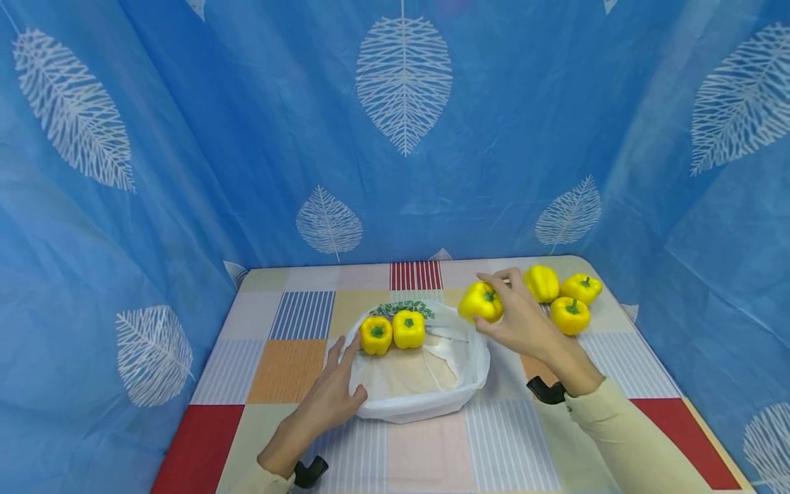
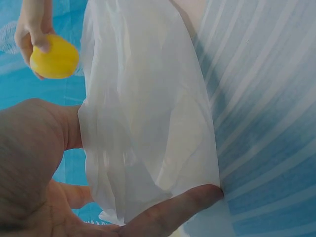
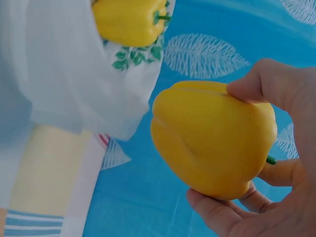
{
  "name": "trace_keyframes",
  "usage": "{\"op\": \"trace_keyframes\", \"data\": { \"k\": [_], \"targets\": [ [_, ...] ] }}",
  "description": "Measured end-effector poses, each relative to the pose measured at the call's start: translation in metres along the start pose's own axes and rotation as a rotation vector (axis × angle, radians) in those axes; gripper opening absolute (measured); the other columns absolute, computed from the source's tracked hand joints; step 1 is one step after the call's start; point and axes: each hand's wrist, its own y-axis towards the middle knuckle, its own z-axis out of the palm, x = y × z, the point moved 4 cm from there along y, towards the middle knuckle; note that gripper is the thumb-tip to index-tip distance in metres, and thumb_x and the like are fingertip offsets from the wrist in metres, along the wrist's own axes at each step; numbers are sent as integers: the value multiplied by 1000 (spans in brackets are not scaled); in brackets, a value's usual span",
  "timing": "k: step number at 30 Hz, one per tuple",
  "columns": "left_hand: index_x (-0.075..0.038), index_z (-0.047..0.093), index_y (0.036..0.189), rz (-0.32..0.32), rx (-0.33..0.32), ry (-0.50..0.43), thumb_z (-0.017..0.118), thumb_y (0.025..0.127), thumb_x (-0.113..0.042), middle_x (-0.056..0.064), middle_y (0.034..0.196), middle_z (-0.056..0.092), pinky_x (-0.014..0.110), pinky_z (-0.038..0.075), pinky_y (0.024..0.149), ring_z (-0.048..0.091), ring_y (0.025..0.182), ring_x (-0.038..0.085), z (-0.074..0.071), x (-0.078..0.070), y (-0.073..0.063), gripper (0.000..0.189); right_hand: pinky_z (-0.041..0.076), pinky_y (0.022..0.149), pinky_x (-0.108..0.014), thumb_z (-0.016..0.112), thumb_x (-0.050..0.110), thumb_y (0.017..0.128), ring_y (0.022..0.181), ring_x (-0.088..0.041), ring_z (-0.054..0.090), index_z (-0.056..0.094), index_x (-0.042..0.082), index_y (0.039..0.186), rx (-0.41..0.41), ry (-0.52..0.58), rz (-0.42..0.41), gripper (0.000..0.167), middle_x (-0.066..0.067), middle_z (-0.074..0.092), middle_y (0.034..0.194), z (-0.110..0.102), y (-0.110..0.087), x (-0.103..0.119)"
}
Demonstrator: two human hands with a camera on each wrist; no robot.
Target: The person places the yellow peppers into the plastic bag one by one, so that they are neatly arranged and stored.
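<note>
The right hand (image 1: 518, 317) grips a pepper (image 1: 478, 302) by the far-right rim of the bag (image 1: 420, 410); left hand (image 1: 327, 398), fingers spread, opposite.

Lobed yellow peppers (image 1: 480, 302): smooth, glossy. Round white plastic bag (image 1: 407, 407): creased, translucent. Multicoloured checked worktop cloth (image 1: 286, 370): matt. Blue leaf-printed curtain (image 1: 407, 199): satiny.

Lobed yellow peppers (image 1: 478, 303) are tipped green; a white plastic bag (image 1: 410, 409) is leaf-printed in green, a blue curtain (image 1: 487, 137) in white.
</note>
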Motion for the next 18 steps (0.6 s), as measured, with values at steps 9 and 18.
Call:
{"op": "trace_keyframes", "data": {
  "k": [9,18],
  "targets": [
    [-12,31,185,0,7,-10,81,98,-9,35,190,20,75,65,110,63,151,61,-1,-1,0,100,64,94,-50,89,19,94,112,-34,67,60,9,165,33,24,-58,77,-23,54,148,2,9,22],
    [-12,31,185,13,2,-17,83,97,-8,36,190,20,74,67,106,67,146,60,-1,-1,0,102,67,97,-47,92,20,94,115,-29,68,63,8,161,145,-3,-146,74,-18,60,146,13,19,41]
  ]
}}
